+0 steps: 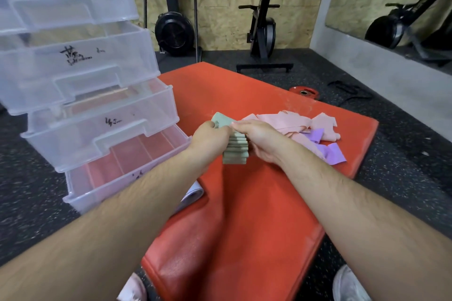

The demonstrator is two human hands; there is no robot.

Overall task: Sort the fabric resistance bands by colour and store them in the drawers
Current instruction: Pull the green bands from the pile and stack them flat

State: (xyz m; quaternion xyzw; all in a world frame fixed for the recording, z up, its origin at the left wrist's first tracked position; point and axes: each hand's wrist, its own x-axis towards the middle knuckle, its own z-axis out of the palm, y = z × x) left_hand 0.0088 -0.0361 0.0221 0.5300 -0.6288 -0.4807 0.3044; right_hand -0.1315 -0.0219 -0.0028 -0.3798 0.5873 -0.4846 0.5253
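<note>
Two hands, left hand [210, 137] and right hand [259, 139], fingers curled round one folded stack of green bands [236, 151], held just above the red mat [232, 215] near its middle. Step in hand, as judged: green set gathered and squared, not yet stored. Next move, likely: carry left to the drawers [97, 110] and match the handwritten label, too blurred here to read. Four clear drawers pulled out in steps beside the mat's left edge; entry from above, over a front lip. Pink bands [288, 122] and purple bands [335, 153] loose on the right of the mat, just beside the right hand, not yet sorted. Open room between stack and drawers; one pale band [193, 193] near the lowest drawer.
</note>
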